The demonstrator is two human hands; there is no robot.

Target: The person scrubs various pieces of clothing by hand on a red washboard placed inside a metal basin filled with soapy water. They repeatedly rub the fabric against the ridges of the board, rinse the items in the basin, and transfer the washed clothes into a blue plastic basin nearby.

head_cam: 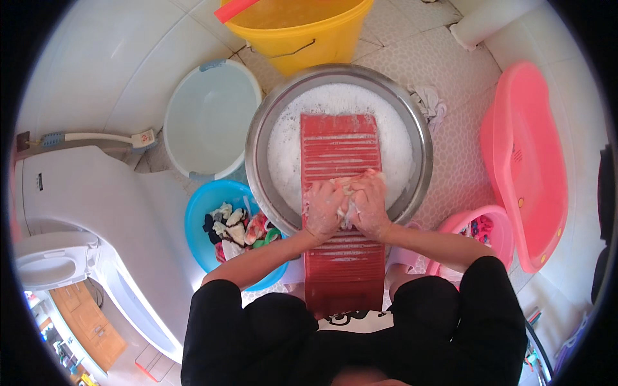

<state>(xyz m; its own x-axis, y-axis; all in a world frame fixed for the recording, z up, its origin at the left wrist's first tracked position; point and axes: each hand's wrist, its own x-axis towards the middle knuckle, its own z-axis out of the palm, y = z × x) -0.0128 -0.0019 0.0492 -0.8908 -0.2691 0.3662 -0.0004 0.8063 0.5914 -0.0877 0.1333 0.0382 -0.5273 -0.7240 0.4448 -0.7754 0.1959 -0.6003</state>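
Note:
A red ribbed washboard (342,270) slopes from between the person's knees into a large round metal basin (425,144) of foamy water (289,140). On the ribs, near the basin's near rim, my left hand (324,210) and my right hand (369,205) are side by side. Both are wet with suds and grip a bunched, pale and reddish wet cloth (345,212), mostly hidden under the fingers.
A blue basin (195,241) with wet clothes is at lower left, a pale tub (174,144) behind it. A yellow bucket (309,48) stands beyond. At right are a pink baby bath (545,169), a pink basin (504,227) with clothes, and a crumpled cloth (432,103) on the floor.

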